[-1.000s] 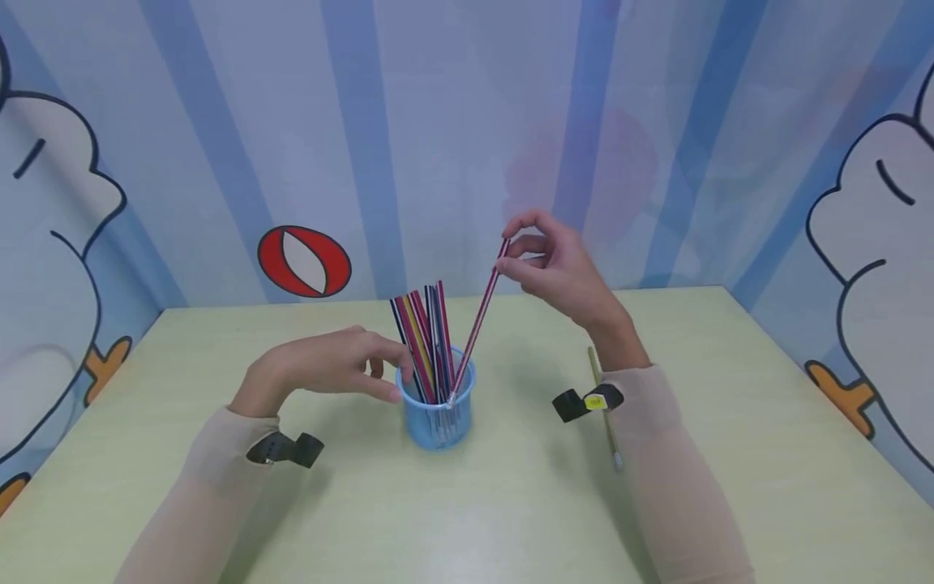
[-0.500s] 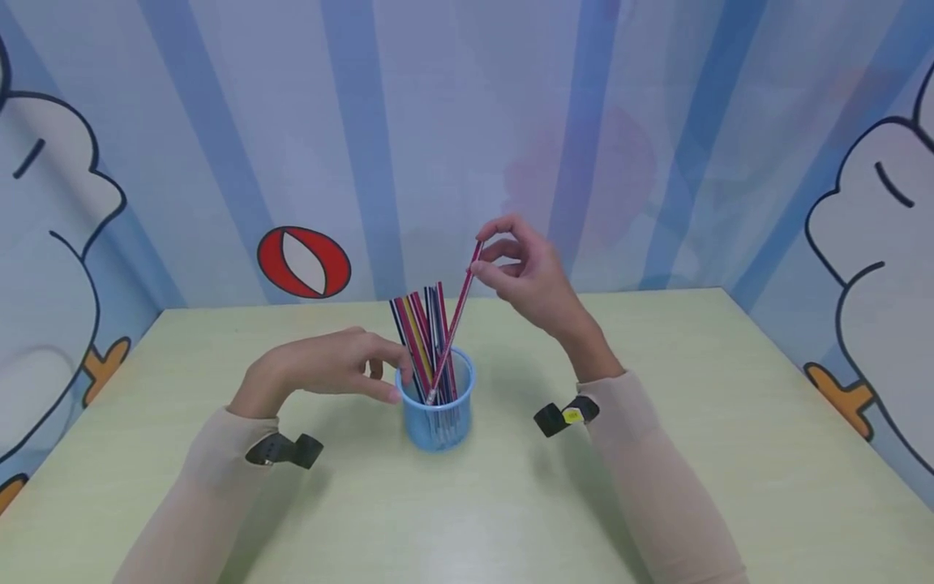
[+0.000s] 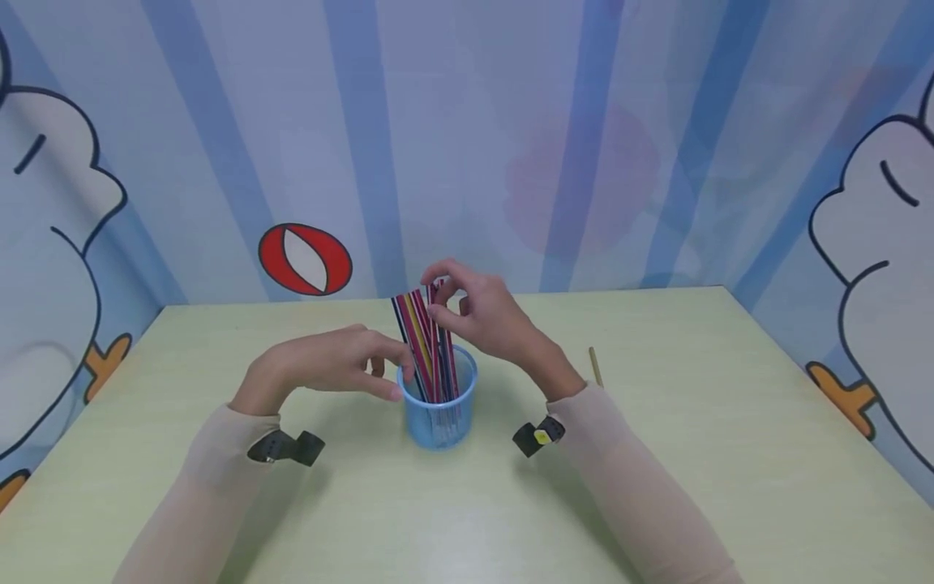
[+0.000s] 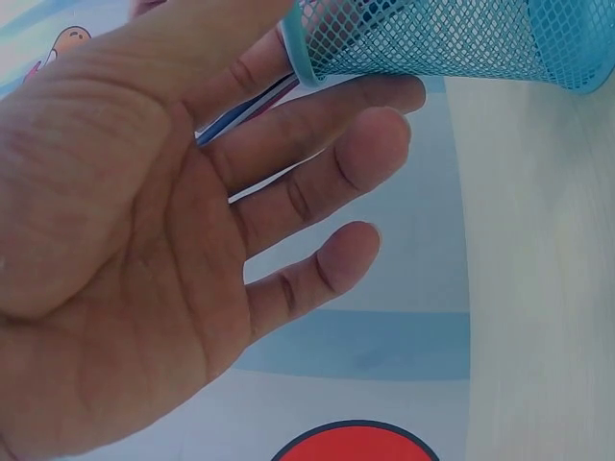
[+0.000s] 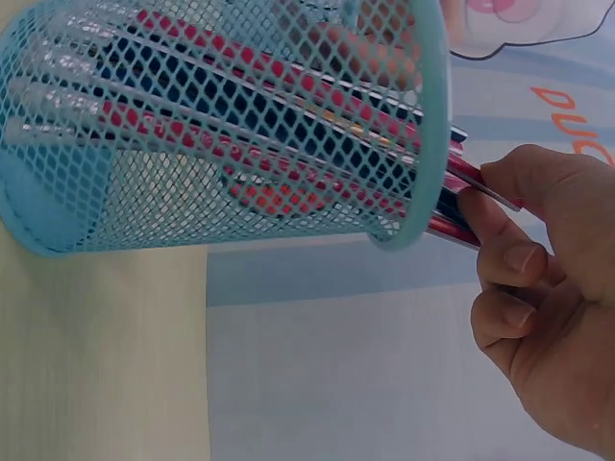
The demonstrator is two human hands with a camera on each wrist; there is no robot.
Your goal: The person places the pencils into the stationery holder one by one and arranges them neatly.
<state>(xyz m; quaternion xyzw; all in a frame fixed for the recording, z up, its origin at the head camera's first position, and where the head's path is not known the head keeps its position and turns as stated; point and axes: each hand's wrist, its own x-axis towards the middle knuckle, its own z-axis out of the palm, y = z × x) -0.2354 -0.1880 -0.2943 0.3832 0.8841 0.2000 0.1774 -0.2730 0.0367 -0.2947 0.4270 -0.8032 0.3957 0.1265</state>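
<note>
A light-blue mesh pencil cup (image 3: 438,430) stands upright on the table, holding several thin striped pencils (image 3: 416,332) in red, dark blue and yellow. At its left rim is my left hand (image 3: 328,361), thumb and index finger holding the rim; in the left wrist view the other fingers (image 4: 332,173) extend beside the mesh. Above the cup, my right hand (image 3: 489,312) pinches the upper end of a red striped pencil (image 5: 490,187) between thumb and index finger. That pencil's lower part is inside the cup, among the others.
A gold-coloured pencil (image 3: 595,365) lies on the pale table (image 3: 467,527), partly hidden by the right sleeve. Behind the table hangs a blue striped backdrop (image 3: 452,146) with cartoon shapes. A small black wrist camera (image 3: 529,438) sits at the right cuff.
My right hand has moved left and down, lowering the red striped pencil from a slant at the cup's right rim into the bunch. My left hand has stayed at the rim.
</note>
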